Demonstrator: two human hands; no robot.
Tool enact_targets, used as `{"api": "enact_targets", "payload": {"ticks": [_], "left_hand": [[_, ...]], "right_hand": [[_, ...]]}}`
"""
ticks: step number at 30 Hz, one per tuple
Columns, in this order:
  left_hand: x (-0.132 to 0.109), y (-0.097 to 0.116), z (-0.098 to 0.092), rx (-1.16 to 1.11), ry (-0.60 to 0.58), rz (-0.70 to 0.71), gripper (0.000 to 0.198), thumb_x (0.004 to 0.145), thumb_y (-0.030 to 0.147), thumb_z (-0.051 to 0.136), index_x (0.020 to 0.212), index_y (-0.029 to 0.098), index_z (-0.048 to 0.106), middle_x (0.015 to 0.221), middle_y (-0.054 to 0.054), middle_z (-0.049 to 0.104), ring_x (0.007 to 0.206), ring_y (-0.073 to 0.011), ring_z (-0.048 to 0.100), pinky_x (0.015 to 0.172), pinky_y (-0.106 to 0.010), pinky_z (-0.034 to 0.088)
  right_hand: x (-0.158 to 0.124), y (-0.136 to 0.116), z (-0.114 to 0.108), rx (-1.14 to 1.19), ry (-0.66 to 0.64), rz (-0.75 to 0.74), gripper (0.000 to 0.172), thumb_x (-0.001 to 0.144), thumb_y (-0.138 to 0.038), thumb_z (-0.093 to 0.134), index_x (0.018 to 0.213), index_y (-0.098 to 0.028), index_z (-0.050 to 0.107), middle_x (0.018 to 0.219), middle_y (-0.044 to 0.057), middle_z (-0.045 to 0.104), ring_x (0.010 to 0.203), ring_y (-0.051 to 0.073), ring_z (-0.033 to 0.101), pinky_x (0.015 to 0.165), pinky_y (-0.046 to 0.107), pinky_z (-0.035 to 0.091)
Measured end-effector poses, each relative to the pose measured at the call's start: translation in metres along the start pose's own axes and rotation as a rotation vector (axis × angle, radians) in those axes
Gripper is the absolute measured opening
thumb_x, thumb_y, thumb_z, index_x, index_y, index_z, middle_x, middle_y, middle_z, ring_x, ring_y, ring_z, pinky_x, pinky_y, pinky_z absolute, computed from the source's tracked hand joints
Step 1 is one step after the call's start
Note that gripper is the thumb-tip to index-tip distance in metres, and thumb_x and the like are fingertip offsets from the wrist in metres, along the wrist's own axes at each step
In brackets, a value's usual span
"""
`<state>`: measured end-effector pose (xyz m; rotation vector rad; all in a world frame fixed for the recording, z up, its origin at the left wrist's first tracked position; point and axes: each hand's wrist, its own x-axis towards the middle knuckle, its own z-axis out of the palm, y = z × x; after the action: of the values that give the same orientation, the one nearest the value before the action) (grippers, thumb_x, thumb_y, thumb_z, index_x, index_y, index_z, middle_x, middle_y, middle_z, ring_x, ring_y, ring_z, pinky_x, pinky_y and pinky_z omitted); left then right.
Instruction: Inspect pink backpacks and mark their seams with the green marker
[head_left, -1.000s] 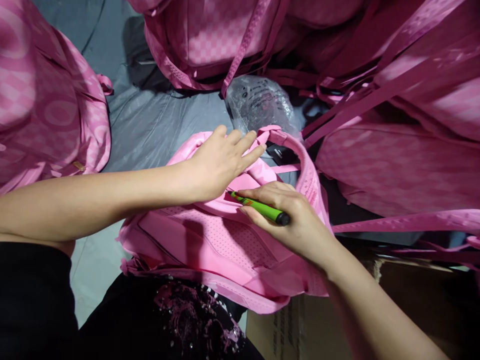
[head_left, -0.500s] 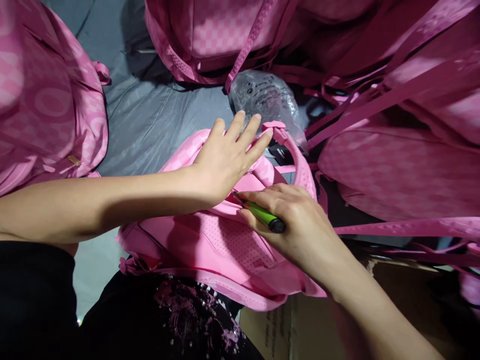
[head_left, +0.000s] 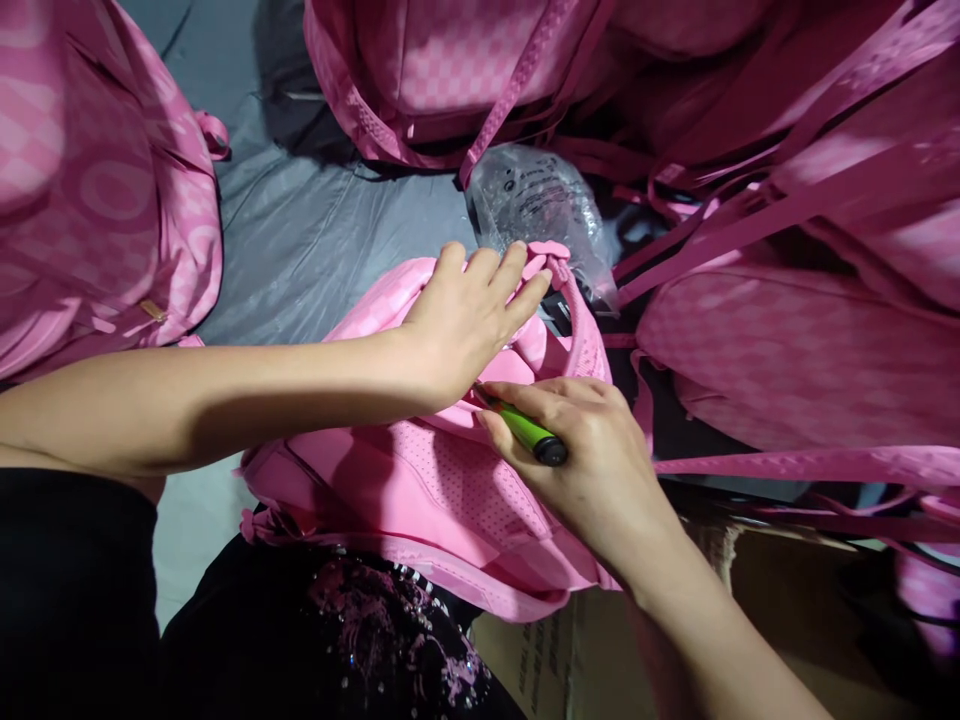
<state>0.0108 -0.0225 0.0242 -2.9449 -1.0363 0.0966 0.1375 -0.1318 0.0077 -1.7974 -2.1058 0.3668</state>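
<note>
A pink backpack (head_left: 450, 490) lies across my lap, its perforated padded panel facing up. My left hand (head_left: 469, 320) bears down on its upper part, fingers bent over the fabric and gripping it beside the strap. In my right hand (head_left: 577, 440) is a green-handled tool (head_left: 525, 432) with a black end, held in a closed grip. Its thin metal tip reaches the pink fabric just under my left wrist. The wrist partly covers that spot, so the tool's exact kind does not show.
More pink checked backpacks stand at the left (head_left: 112, 200), at the back (head_left: 457, 60) and at the right (head_left: 810, 350), with loose straps hanging between them. A clear plastic bag (head_left: 540, 205) lies behind my hands on grey sheeting (head_left: 322, 230). Below right are cardboard boxes (head_left: 540, 660).
The fingers of my left hand have curled down onto the backpack from a more spread pose. The right hand and its tool have hardly moved. The view has shifted slightly.
</note>
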Motion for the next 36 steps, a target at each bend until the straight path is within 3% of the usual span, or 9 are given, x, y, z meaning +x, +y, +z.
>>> {"api": "enact_targets", "payload": {"ticks": [5,14,21,27,32,36], "left_hand": [[-0.002,0.001,0.0,0.025,0.008,-0.005,0.07,0.093,0.035,0.052,0.158,0.026,0.026,0.162,-0.011,0.029,0.129,-0.0359,0.044,0.105,-0.052,0.034],[-0.005,0.002,0.0,0.047,0.019,-0.012,0.067,0.094,0.025,0.048,0.158,0.025,0.028,0.163,-0.01,0.029,0.13,-0.035,0.044,0.105,-0.051,0.036],[-0.008,0.006,0.0,0.158,0.026,-0.016,0.064,0.095,0.021,0.043,0.157,0.024,0.029,0.163,-0.011,0.03,0.129,-0.0319,0.046,0.104,-0.05,0.037],[-0.014,0.01,-0.002,0.085,0.054,-0.017,0.065,0.091,0.013,0.04,0.156,0.022,0.034,0.157,-0.01,0.039,0.13,-0.032,0.045,0.106,-0.049,0.039],[-0.028,0.017,-0.005,0.182,0.14,-0.036,0.064,0.09,0.023,0.05,0.153,0.023,0.04,0.14,-0.012,0.053,0.118,-0.0306,0.05,0.104,-0.048,0.041],[-0.043,0.028,-0.005,0.297,0.154,-0.06,0.067,0.087,0.038,0.06,0.151,0.027,0.043,0.13,-0.011,0.058,0.114,-0.0284,0.051,0.101,-0.045,0.044]], "right_hand": [[-0.002,-0.003,0.003,0.004,0.066,0.016,0.02,0.089,-0.032,0.066,0.102,-0.02,0.076,0.096,0.01,0.077,0.091,0.029,0.071,0.086,0.05,0.05],[-0.006,-0.006,0.007,0.094,0.118,0.045,0.021,0.092,-0.033,0.062,0.104,-0.021,0.075,0.104,0.009,0.077,0.094,0.028,0.072,0.086,0.048,0.052],[-0.009,-0.009,0.01,0.092,0.148,0.032,0.021,0.092,-0.033,0.062,0.105,-0.022,0.074,0.104,0.009,0.077,0.093,0.027,0.072,0.085,0.047,0.052],[-0.01,-0.016,0.004,0.092,0.13,0.018,0.016,0.091,-0.029,0.061,0.1,-0.022,0.073,0.095,0.007,0.078,0.085,0.025,0.073,0.083,0.045,0.052],[-0.015,-0.028,0.003,0.059,0.165,0.051,0.014,0.09,-0.026,0.059,0.096,-0.021,0.071,0.084,0.007,0.077,0.074,0.025,0.071,0.075,0.044,0.053],[-0.023,-0.033,0.012,0.224,0.164,0.017,0.017,0.091,-0.025,0.055,0.091,-0.023,0.072,0.079,0.004,0.077,0.068,0.022,0.071,0.062,0.035,0.056]]}}
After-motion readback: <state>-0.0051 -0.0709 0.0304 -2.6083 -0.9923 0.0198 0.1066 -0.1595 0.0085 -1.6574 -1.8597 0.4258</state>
